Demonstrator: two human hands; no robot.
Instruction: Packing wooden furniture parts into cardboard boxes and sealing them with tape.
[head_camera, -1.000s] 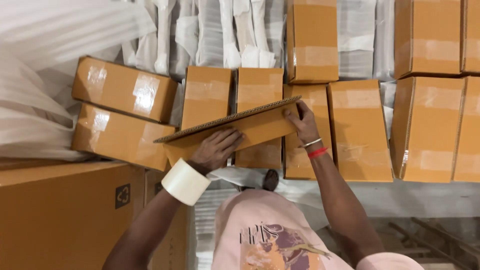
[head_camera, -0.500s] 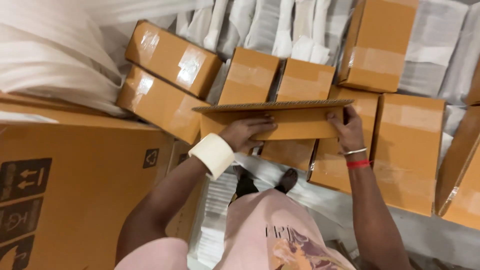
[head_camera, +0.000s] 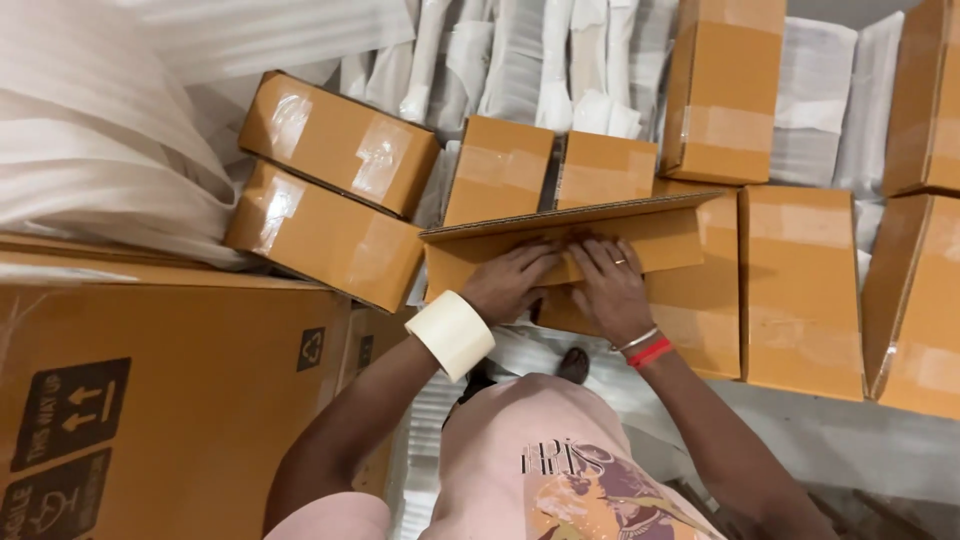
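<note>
Your left hand (head_camera: 515, 283) and right hand (head_camera: 612, 288) press spread fingers flat on the cardboard box (head_camera: 560, 245), whose long axis runs sideways under them.

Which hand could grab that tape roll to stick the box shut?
Probably the right hand. The tape roll sits around the left wrist, so the left hand can't reach it. Both hands rest on the open cardboard box.
</note>
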